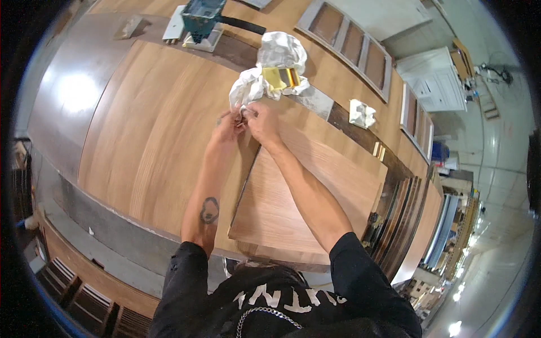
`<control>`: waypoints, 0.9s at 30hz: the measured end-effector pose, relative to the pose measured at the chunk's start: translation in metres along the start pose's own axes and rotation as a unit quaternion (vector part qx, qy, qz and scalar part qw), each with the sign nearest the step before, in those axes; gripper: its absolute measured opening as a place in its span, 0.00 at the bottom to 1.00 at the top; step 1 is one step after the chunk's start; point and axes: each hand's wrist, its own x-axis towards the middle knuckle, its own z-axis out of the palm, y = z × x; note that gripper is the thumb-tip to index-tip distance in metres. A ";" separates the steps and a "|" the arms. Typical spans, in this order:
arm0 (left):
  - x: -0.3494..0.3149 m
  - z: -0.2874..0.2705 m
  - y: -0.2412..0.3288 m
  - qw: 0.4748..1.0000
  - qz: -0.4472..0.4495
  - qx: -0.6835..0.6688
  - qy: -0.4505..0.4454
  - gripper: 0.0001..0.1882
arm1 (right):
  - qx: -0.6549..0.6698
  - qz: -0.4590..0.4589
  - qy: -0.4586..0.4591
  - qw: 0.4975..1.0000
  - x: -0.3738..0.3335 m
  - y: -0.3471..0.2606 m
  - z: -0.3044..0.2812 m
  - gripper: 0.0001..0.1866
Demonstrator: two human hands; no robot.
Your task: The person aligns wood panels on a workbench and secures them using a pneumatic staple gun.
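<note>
My left hand (226, 126) and my right hand (262, 121) meet over the wood-grain panels, fingers curled and pinched together. Between them a corner of a crumpled white cloth (248, 89) is gripped; the fingertips partly hide it. Just beyond my hands, the cloth bunches around a can with a yellow and gold label (280, 78). Under my right forearm lies a smaller pinkish wood-grain board (307, 188), while a large wood-grain panel (152, 135) spreads out to the left.
A teal tool with a black handle (204, 19) stands at the far edge beside a white block (173, 25). Another crumpled white cloth (362, 114) lies to the right. Framed panels (346, 42) are at the far right, and dark-edged boards (397, 219) stand stacked nearer.
</note>
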 end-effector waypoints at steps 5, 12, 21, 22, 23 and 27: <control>0.005 0.022 -0.018 0.996 0.028 0.052 0.063 0.06 | -0.061 0.103 0.063 0.991 -0.028 -0.006 -0.008 0.05; 0.095 -0.073 -0.026 0.977 0.156 0.140 0.036 0.12 | -0.067 0.043 0.139 0.987 -0.113 -0.033 -0.053 0.07; -0.106 -0.162 0.076 0.900 0.263 0.344 0.057 0.17 | -0.234 0.284 0.422 0.829 -0.415 0.127 -0.276 0.10; -0.115 -0.164 0.067 0.934 0.226 0.275 -0.029 0.19 | -0.267 0.333 0.414 0.804 -0.443 0.146 -0.302 0.17; -0.115 -0.203 0.064 0.828 0.333 0.422 -0.160 0.19 | -0.290 0.367 0.384 0.796 -0.452 0.170 -0.318 0.26; -0.218 -0.052 -0.097 0.898 0.102 0.298 -0.307 0.21 | -0.263 0.442 0.273 0.813 -0.450 0.227 -0.356 0.38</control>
